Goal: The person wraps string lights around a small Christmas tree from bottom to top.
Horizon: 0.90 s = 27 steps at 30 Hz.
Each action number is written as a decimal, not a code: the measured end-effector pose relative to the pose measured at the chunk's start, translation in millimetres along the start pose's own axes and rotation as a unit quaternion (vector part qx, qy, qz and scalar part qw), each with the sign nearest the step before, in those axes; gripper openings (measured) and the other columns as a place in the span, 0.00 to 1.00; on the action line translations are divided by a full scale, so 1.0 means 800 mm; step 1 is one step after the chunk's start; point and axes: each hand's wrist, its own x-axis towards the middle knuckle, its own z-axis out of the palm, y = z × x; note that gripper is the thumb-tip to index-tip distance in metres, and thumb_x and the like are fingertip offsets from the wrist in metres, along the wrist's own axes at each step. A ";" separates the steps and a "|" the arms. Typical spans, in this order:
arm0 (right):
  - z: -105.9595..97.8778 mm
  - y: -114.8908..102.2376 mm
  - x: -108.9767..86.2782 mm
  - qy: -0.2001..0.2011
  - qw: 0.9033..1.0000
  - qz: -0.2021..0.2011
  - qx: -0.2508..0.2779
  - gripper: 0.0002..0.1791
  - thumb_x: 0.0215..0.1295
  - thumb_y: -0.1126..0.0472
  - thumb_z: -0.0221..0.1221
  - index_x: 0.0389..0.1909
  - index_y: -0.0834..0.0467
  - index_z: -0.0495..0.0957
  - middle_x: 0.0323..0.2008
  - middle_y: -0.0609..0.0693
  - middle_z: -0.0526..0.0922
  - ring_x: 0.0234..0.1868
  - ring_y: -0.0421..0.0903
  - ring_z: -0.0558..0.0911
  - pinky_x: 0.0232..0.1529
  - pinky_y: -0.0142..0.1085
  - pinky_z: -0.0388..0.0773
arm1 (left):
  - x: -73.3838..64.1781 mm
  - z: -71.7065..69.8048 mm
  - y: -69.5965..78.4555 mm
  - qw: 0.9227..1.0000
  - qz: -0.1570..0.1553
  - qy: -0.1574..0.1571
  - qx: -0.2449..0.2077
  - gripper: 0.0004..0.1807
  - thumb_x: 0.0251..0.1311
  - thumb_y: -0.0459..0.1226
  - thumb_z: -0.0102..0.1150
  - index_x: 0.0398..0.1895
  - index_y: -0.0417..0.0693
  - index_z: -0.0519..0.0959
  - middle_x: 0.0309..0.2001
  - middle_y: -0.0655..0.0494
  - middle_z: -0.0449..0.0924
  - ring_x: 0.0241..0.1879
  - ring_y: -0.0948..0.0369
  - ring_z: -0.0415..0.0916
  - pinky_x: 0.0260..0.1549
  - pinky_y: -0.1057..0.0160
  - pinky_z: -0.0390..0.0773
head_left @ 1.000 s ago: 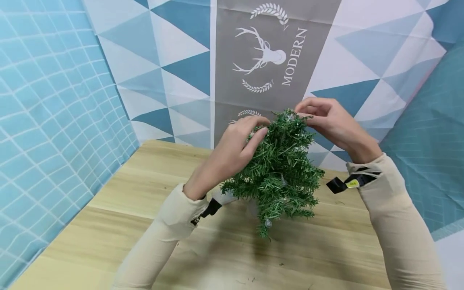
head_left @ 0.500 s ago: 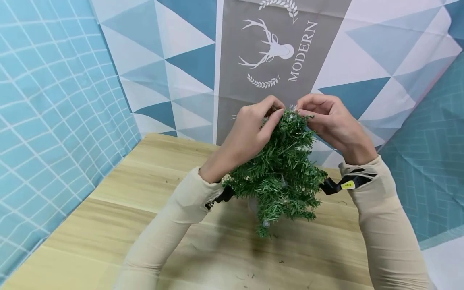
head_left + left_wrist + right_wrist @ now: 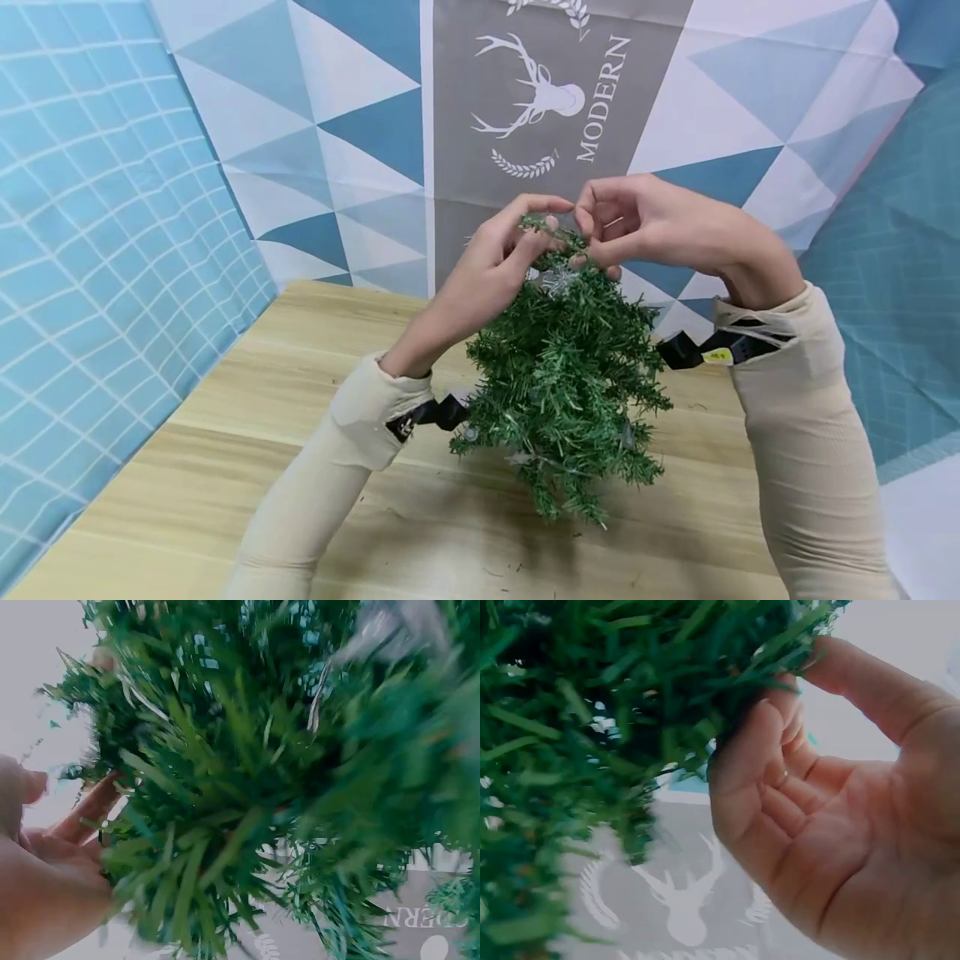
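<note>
A small green artificial Christmas tree stands on the table, with clear light bulbs on a thin wire among its branches. In the head view my left hand holds the tree's top from the left, thumb and fingers on either side of the tip. From the right, my right hand pinches at the same tip with thumb and forefinger. Both wrist views are filled with needles, and the right wrist view shows the right thumb and fingers meeting at a sprig. Whether a bulb or wire is also pinched stays hidden.
The wooden table carries scattered fallen needles. Behind it hangs a patterned cloth with a deer print, and blue checked cloth covers the left side. A black wrist camera sits close to the tree's right side.
The tree has turned, so its lower bulbs show in different spots, and its tip is further left. My left hand reached up to the tip; the right hand moved left and curled tighter there.
</note>
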 end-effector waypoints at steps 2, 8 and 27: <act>0.000 -0.001 -0.004 0.010 1.000 0.000 -0.024 0.10 0.68 0.67 0.60 0.40 0.65 0.67 0.31 0.61 0.77 0.26 0.57 0.80 0.33 0.40 0.79 | -0.005 0.003 -0.001 1.000 0.005 -0.013 -0.016 0.19 0.77 0.39 0.44 0.67 0.47 0.67 0.25 0.51 0.73 0.16 0.61 0.61 0.22 0.62 0.69; 0.002 0.020 -0.010 0.061 0.996 -0.047 -0.044 0.04 0.70 0.70 0.57 0.41 0.65 0.71 0.28 0.59 0.78 0.25 0.50 0.78 0.31 0.36 0.78 | -0.021 0.014 -0.009 0.999 0.023 0.006 0.028 0.29 0.73 0.37 0.53 0.74 0.52 0.59 0.58 0.48 0.81 0.32 0.64 0.79 0.26 0.66 0.75; 0.183 0.194 -0.184 0.294 0.954 0.038 0.040 0.20 0.72 0.73 0.52 0.62 0.69 0.68 0.51 0.54 0.80 0.47 0.38 0.82 0.45 0.30 0.81 | -0.238 -0.021 -0.077 0.957 -0.127 -0.009 0.259 0.42 0.66 0.39 0.63 0.78 0.45 0.53 0.70 0.47 0.66 0.69 0.51 0.64 0.66 0.48 0.66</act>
